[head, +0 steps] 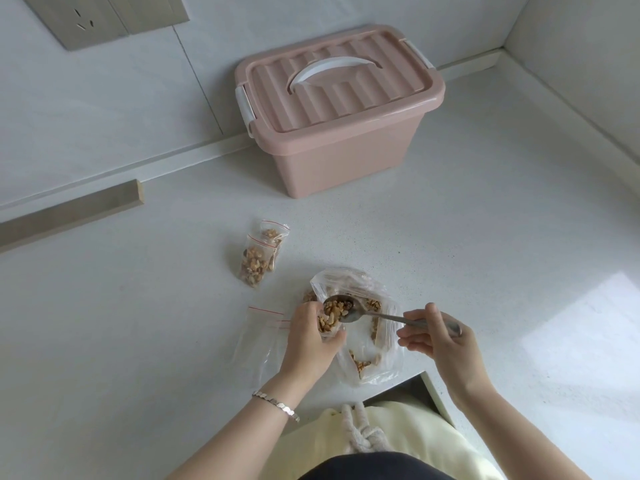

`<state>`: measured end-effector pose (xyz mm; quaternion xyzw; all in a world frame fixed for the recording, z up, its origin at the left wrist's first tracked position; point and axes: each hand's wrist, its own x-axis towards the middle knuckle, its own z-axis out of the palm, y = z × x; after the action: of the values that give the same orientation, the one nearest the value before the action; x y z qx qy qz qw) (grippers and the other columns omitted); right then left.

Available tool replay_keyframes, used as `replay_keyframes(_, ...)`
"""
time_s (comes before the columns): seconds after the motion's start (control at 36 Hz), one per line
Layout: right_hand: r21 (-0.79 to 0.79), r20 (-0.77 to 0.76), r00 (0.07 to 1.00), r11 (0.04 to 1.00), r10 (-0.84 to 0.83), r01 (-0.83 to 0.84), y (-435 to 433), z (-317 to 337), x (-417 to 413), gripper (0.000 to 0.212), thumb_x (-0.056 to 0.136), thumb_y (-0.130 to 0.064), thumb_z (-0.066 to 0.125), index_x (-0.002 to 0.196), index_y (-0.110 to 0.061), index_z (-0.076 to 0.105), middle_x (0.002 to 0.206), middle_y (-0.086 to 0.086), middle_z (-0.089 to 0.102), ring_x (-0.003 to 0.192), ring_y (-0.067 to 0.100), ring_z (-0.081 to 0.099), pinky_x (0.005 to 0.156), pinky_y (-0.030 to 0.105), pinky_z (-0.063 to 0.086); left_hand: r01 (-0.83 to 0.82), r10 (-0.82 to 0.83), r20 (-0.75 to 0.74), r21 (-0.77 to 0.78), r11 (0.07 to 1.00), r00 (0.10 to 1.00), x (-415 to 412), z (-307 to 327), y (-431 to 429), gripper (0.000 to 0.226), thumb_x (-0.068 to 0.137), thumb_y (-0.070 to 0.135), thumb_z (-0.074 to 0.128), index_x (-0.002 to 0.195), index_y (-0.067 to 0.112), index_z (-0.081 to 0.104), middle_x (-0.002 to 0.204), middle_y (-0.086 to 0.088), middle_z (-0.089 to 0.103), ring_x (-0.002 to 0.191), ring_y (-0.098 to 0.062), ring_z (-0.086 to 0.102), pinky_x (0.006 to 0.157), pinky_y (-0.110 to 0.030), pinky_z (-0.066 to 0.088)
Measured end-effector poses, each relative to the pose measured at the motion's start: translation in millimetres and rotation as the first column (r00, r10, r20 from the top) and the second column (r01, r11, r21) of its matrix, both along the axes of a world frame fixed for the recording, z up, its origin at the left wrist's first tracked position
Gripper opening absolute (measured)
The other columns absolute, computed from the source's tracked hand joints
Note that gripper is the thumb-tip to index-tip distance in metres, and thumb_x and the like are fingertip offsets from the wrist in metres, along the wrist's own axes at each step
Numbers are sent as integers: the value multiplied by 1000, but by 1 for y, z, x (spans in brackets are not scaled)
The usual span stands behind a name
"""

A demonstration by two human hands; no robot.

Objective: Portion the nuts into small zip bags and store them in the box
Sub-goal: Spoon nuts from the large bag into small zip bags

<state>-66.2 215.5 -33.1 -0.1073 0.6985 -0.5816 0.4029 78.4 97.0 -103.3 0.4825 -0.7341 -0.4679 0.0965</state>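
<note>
Countertop [138,323], pale and speckled, fills most of the view, with a wall socket [90,19] high on the wall at the far left and a beige strip [69,213] lying along the back edge below it. Further right, two small filled bags [258,259] of nuts rest on the counter, one partly over the other, their red zip lines toward the back. Nearer the person, a few empty bags [261,337] lie flat, partly under the left hand. A silver bracelet [277,405] circles the left wrist. The left hand [308,344] is curled around a small bag [329,323] that is open at the top and already holds nuts. A metal spoon [343,308] loaded with nuts is tipped at the mouth of that bag. Behind and under the spoon sits the large clear bag [367,341], crumpled and open, with more nuts [374,304] scattered inside it. The right hand [440,341] pinches the spoon's handle between thumb and fingertips, the other fingers loosely bent below it. Well back from all this, near the wall, stands the pink box [339,126] with its ribbed lid on, a white handle folded flat on top and a white clip at each end. At the bottom edge a pale yellow garment [398,434] with a knotted cord shows between the forearms.
</note>
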Motion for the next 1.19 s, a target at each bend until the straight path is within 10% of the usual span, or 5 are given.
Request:
replay_keyframes(0.31,-32,-184,980,996,77,-84,6,-2,5,69,63,-79,51,78,-14,70,70,10,71,63,20,67,59,22,53,-4,4,-26,16,1000,1000,-3,0,-1,29,81,21,67,102,17,49,101,7,42,100,-14,47,84,-22,43)
replay_keyframes(0.5,-10,-161,985,998,61,-63,5,-3,4,33,92,-21,42,77,-8,69,66,11,70,61,22,66,59,25,53,11,-11,-44,-8,1000,999,-1,-2,0,29,80,19,68,101,21,48,96,15,39,102,-16,47,87,-30,45)
replay_keyframes(0.78,49,197,973,992,-122,115,14,-9,-8,42,96,-32,37,85,-2,64,62,11,66,55,18,62,61,28,50,-103,111,-170,54,993,979,9,5,4,28,80,22,70,95,30,47,103,13,50,103,-4,49,81,-8,41)
replay_keyframes(1.0,121,127,977,981,-169,153,22,-14,-18,45,96,-35,37,81,-2,65,58,9,66,53,18,62,60,28,49,-538,442,-493,-64,840,749,16,43,-9,32,79,-4,66,88,20,47,84,6,55,75,8,57,71,-9,45)
replay_keyframes(1.19,150,86,985,979,-153,139,22,-18,-19,45,96,-33,39,81,-2,66,59,10,68,53,17,63,50,19,53,-551,550,-29,-34,834,835,33,23,-85,25,82,20,67,92,9,46,90,-15,63,43,-9,55,37,-15,42)
